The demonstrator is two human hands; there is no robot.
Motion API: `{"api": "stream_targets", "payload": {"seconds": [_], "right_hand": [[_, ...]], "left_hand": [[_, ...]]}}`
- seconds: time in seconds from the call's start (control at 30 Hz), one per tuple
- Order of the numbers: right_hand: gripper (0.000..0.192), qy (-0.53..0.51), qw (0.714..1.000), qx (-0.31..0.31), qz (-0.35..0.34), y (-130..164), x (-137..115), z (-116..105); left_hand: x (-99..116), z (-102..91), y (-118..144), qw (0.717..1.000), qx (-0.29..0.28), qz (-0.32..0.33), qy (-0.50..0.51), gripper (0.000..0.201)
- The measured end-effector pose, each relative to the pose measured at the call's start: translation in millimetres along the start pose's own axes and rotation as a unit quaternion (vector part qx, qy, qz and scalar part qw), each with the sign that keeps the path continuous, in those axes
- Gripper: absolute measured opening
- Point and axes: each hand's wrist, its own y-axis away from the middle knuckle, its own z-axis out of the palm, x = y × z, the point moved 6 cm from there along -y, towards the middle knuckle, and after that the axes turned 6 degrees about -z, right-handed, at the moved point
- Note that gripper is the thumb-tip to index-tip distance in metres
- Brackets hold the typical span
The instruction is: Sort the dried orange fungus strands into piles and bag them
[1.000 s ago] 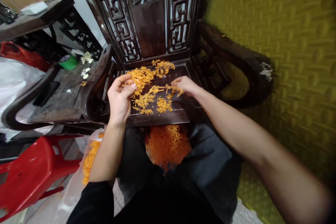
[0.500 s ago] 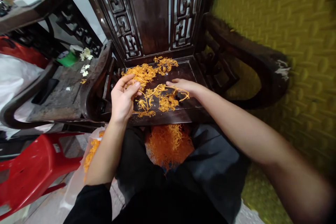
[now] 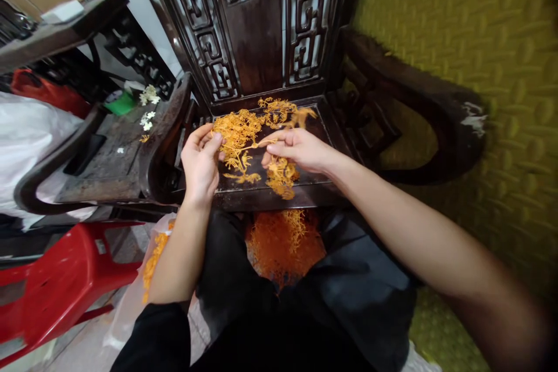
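Note:
An orange branching sprig (image 3: 248,149) with thin stems and small frilly ends stretches between my two hands over a dark wooden seat (image 3: 257,187). My left hand (image 3: 201,158) is closed, its thumb and fingers pinching one end. My right hand (image 3: 301,150) pinches a stem at the other end between thumb and fingers. Just behind my left hand lies a heap of orange sprigs (image 3: 239,123). Further back sits another bunch of sprigs (image 3: 276,111), with a blurred piece beside it. A loose orange cluster (image 3: 282,177) is below my right hand, partly hidden by it.
A carved chair back (image 3: 257,40) rises behind the seat, with a curved armrest (image 3: 453,110) on the right. More orange pieces (image 3: 283,250) lie below, between my knees. To the left are a clear bag (image 3: 131,302), a red plastic stool (image 3: 61,285) and small white flowers (image 3: 148,96).
My right hand has moved slightly left and closed on the sprig's stem. A blurred orange piece now shows at the back right of the seat. My left hand keeps its pinch.

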Motion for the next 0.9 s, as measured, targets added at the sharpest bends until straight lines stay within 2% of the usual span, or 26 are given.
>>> {"api": "stream_targets", "payload": {"seconds": [0.07, 0.1, 0.13, 0.2, 0.23, 0.27, 0.3, 0.33, 0.37, 0.43, 0.47, 0.5, 0.57, 0.67, 0.8, 0.83, 0.9], "right_hand": [[0.030, -0.058, 0.997, 0.004, 0.040, 3.7, -1.9, -0.5], [0.031, -0.080, 0.995, 0.003, 0.062, 6.2, -2.7, 0.5], [0.030, -0.093, 0.993, 0.004, 0.079, 8.8, -3.8, 1.9], [0.028, -0.099, 0.991, 0.009, 0.086, 12.8, -7.5, 5.3], [0.026, -0.095, 0.992, 0.011, 0.083, 14.2, -9.4, 7.7], [0.025, -0.089, 0.993, 0.008, 0.081, 15.3, -10.8, 10.8], [0.024, -0.082, 0.993, 0.004, 0.079, 16.2, -11.9, 14.3], [0.024, -0.074, 0.994, 0.000, 0.077, 16.8, -12.9, 17.9], [0.025, -0.064, 0.995, -0.001, 0.073, 17.2, -13.8, 21.1], [0.027, -0.040, 0.998, 0.014, 0.053, 17.1, -16.1, 24.8], [0.027, -0.027, 0.998, 0.027, 0.042, 17.0, -17.2, 25.2], [0.027, -0.015, 0.998, 0.041, 0.033, 17.1, -17.9, 25.1], [0.028, -0.001, 0.997, 0.066, 0.027, 17.9, -17.9, 23.4], [0.032, 0.015, 0.995, 0.092, 0.022, 19.6, -18.3, 18.4], [0.022, 0.035, 0.993, 0.105, 0.029, 20.3, -19.6, 10.3], [0.019, 0.036, 0.991, 0.129, 0.025, 20.8, -21.2, 4.1], [0.013, 0.050, 0.974, 0.218, -0.020, 24.5, -30.5, -16.9]], "left_hand": [[6.2, -10.8, -7.3, 0.991, 0.002, 0.050, -0.121, 0.038], [8.8, -15.4, -9.8, 0.978, 0.001, 0.062, -0.200, 0.039], [11.8, -19.4, -11.0, 0.956, 0.002, 0.068, -0.286, 0.039], [22.7, -25.3, -7.3, 0.893, 0.030, 0.093, -0.439, 0.036], [30.7, -25.4, -2.2, 0.864, 0.049, 0.119, -0.486, 0.034], [38.8, -22.5, 4.7, 0.848, 0.059, 0.153, -0.505, 0.033], [44.6, -16.6, 12.4, 0.847, 0.047, 0.186, -0.495, 0.033], [45.5, -7.9, 19.5, 0.861, 0.002, 0.201, -0.467, 0.033], [41.4, 2.7, 25.8, 0.881, -0.068, 0.191, -0.428, 0.032], [22.2, 24.7, 38.1, 0.907, -0.227, 0.109, -0.338, 0.035], [11.6, 32.6, 43.4, 0.912, -0.276, 0.057, -0.297, 0.041], [2.7, 37.6, 47.1, 0.919, -0.295, 0.012, -0.262, 0.046], [-7.1, 40.1, 49.5, 0.940, -0.264, -0.030, -0.213, 0.040], [-8.5, 37.0, 49.3, 0.963, -0.197, -0.033, -0.180, 0.026], [-3.9, 30.4, 44.5, 0.977, -0.175, -0.034, -0.121, 0.027], [-1.4, 25.8, 41.1, 0.981, -0.159, -0.030, -0.107, 0.027], [7.7, 11.4, 32.6, 0.992, -0.099, 0.000, -0.072, 0.029]]}}
